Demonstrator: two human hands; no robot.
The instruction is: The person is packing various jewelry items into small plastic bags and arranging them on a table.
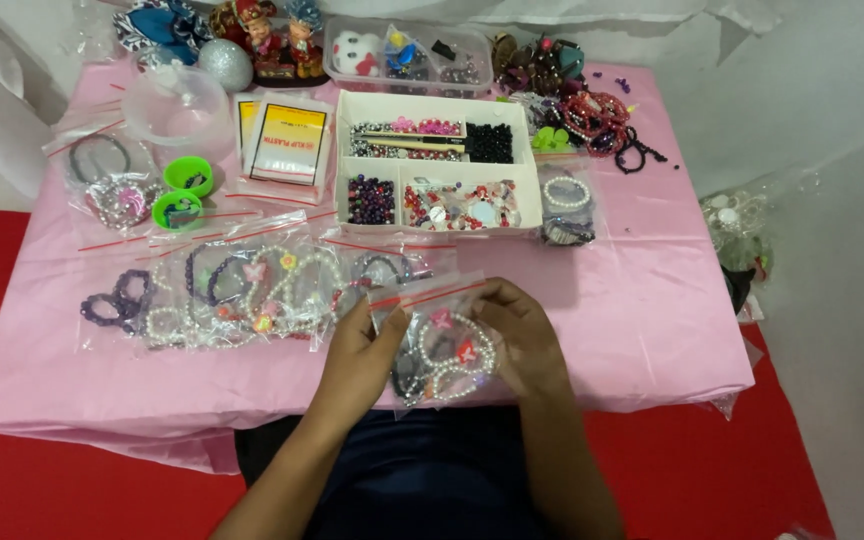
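Both hands, the left hand (357, 352) and right hand (520, 335), are closed on the side edges of a clear zip bag (439, 345) with a red seal strip, holding white pearl bracelets with pink and red charms. It hangs over the near edge of the pink desk (632, 300), in front of the white bead tray (438, 165); more bagged bracelets (242, 290) lie left of it.

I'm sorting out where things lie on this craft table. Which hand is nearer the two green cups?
Left. The left hand grips the left edge of the clear bag, with the green cups up and to its left. The right hand holds the bag's far side, farther away.
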